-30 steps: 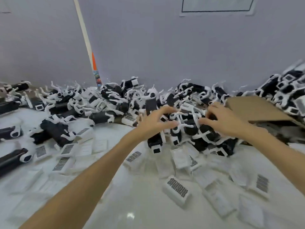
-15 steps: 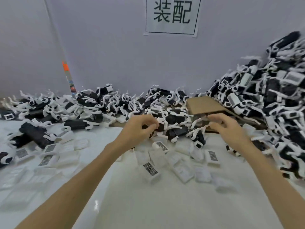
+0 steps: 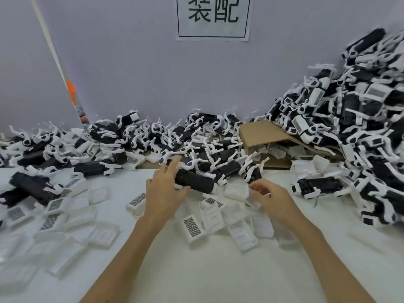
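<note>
1. Head view: left hand point(image 3: 162, 193) grips a black part point(image 3: 196, 183) at the pile's point(image 3: 220, 154) near edge.
2. Right hand point(image 3: 271, 200) curls over loose white covers point(image 3: 192, 226); I cannot tell whether it pinches one.
3. Seemingly early: this part has no cover fitted yet, and many remain.

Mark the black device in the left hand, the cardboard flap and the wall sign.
black device point(image 3: 196, 181), head view, middle of its dark body.
cardboard flap point(image 3: 260, 132), head view, bare top face.
wall sign point(image 3: 213, 29), head view, white paper below the characters.

Matt black plastic housing point(image 3: 194, 182), smooth white table point(image 3: 218, 272)
</note>
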The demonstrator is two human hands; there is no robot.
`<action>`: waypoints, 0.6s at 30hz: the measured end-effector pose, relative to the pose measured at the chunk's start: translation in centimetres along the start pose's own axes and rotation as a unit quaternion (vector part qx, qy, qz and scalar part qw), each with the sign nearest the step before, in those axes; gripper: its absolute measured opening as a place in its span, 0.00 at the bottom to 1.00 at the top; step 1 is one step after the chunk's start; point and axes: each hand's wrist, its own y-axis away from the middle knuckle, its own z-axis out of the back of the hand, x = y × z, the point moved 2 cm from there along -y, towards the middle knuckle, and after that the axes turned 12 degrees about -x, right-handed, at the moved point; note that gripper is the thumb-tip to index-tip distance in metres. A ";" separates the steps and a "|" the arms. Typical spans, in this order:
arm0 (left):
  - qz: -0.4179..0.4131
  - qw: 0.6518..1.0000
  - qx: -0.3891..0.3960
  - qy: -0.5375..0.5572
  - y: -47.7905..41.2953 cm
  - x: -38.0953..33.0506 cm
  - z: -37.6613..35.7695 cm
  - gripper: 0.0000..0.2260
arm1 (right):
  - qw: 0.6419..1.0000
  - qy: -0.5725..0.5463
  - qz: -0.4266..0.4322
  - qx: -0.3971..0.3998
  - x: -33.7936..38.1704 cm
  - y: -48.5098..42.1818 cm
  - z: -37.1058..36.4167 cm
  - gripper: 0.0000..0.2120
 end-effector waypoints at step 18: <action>-0.047 0.987 -0.135 0.067 1.8 -1.7 1.4 0.04 | 0.987 -0.101 0.039 -0.117 2.3 0.5 0.9 0.20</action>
